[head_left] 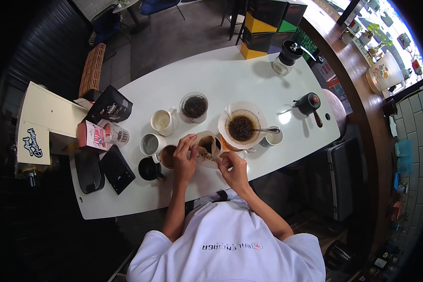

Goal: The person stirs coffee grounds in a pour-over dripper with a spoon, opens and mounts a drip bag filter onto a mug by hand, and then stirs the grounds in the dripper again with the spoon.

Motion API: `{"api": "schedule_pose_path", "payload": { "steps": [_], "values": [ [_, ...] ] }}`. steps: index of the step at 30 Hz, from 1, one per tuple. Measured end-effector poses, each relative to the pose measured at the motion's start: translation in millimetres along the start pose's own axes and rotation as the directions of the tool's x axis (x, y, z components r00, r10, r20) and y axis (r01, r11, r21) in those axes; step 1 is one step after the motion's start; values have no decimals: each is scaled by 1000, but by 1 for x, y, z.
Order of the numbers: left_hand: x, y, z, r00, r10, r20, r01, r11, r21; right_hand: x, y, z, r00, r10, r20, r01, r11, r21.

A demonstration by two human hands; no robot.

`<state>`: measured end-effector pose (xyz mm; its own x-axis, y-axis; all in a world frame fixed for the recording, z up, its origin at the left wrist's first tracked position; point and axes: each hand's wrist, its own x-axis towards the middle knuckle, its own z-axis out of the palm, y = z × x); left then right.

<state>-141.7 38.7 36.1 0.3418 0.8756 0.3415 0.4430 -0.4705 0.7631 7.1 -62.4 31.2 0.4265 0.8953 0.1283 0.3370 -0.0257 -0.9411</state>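
Note:
Close to my body, a pale coffee filter [206, 157] with brown specks on it is stretched between my hands. My left hand [186, 157] is closed on its left side, and my right hand [233, 171] pinches its right edge. Dark grounds [205, 143] show at its far side. Just beyond my right hand, a white dripper [254, 108] holds a paper filter with dark wet coffee [241, 127], and a spoon [267, 129] rests in it. Beside my left hand stands a brown-filled cup [168, 156]; a glass of dark grounds [194, 107] is farther off.
White cups [164, 122] and a black cup [149, 169] stand left of my hands. Farther left are a flat black device [119, 169], a black pouch [110, 106] and a cream machine [49, 123]. A hand grinder [286, 57] and a small wooden-handled pot [309, 104] stand right.

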Motion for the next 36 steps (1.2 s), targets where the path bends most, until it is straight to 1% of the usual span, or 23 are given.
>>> {"api": "schedule_pose_path", "payload": {
  "steps": [3, 6, 9, 13, 16, 18, 19, 21, 25, 27, 28, 30, 31, 33, 34, 36],
  "values": [
    [-1, 0, -1, 999, -33, 6, 33, 999, 2, 0, 6, 1, 999, -29, -15, 30, 999, 12],
    [0, 4, -3, 998, -60, 19, 60, 998, -10, 0, 6, 1, 1000, -15, -17, 16, 1000, 6],
    [1, 3, -5, 999, -27, 21, 27, 1000, 14, 1, 1, 0, 1000, 27, -4, -27, 999, 23],
    [1, 3, -6, 1000, -15, 24, 15, 1000, 7, 0, 4, 1, 999, 40, 3, -40, 999, 20],
    [1, 3, -7, 999, -19, 31, 18, 1000, 18, 1, -5, 0, 997, 74, 9, -74, 997, -10],
    [1, 2, -7, 999, -13, 34, 12, 1000, 25, 0, 0, 2, 1000, 12, 11, -11, 999, -44],
    [1, 1, -6, 999, -13, 35, 12, 1000, 24, 0, 3, 3, 1000, 12, 11, -12, 999, -45],
    [2, 0, -6, 999, 22, 28, -23, 999, 40, -1, 7, 6, 998, -55, -38, 54, 998, -9],
    [3, 2, -7, 999, 3, 37, -3, 1000, 8, -2, 8, 6, 995, -85, -43, 84, 996, -27],
    [4, 2, -9, 999, 18, 46, -18, 1000, 10, -2, 3, 3, 999, 24, -34, -22, 998, 52],
    [5, 3, -10, 999, 17, 45, -17, 1000, 10, -2, 4, 4, 999, 24, -33, -22, 998, 52],
    [6, 6, -11, 997, -2, 72, 3, 1000, -7, -1, 9, 5, 987, 140, -75, -122, 972, 203],
    [6, 5, -11, 997, -2, 72, 3, 1000, -8, -1, 12, 6, 987, 140, -75, -122, 972, 203],
    [7, 1, -12, 995, 58, 83, -60, 998, 13, -1, 16, 8, 988, 116, -100, -89, 967, 241],
    [6, 0, -12, 995, 59, 83, -60, 998, 12, -2, 17, 9, 988, 115, -101, -88, 967, 240],
    [8, 4, -15, 989, -37, 146, 42, 999, -32, -4, 15, 9, 978, 157, -134, -123, 964, 236]
  ]
}}
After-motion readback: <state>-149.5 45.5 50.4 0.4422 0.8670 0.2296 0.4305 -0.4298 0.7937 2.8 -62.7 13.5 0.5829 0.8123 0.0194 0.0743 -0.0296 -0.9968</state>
